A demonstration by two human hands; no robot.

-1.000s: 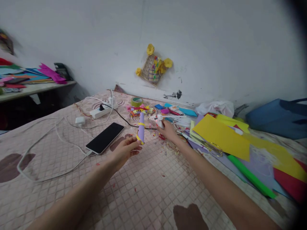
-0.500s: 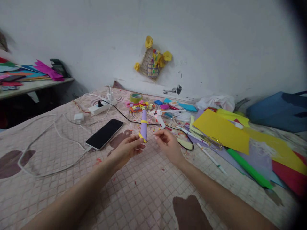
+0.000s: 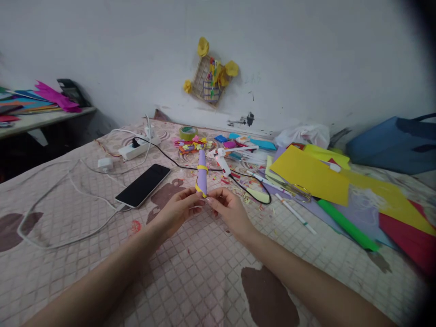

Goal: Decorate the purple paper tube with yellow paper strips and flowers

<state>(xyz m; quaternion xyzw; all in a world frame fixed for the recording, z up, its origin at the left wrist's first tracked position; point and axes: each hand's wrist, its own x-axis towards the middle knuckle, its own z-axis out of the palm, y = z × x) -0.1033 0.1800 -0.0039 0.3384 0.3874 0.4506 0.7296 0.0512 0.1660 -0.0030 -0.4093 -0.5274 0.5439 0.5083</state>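
Note:
A purple paper tube point(image 3: 202, 175) with yellow bands points away from me above the table. My left hand point(image 3: 185, 204) pinches its near end, where a yellow strip wraps around the rim. My right hand point(image 3: 227, 209) is at the same end, thumb and finger closed together at the rim; whether they grip the strip or the tube's edge is too small to tell. Just beyond the tube on its right lies a white hot glue gun point(image 3: 222, 162) with a glue stick in its back and a black cord.
Left of my hands lies a phone point(image 3: 143, 185) on a charging cable, near a white power strip point(image 3: 131, 149). Paper scraps point(image 3: 194, 144) and a tape roll point(image 3: 188, 132) sit behind. Scissors point(image 3: 299, 192), markers and yellow sheets point(image 3: 309, 175) cover the right side.
My right hand has moved left to the near end of the tube and closed its fingers there. My left hand keeps its hold. The view has shifted slightly.

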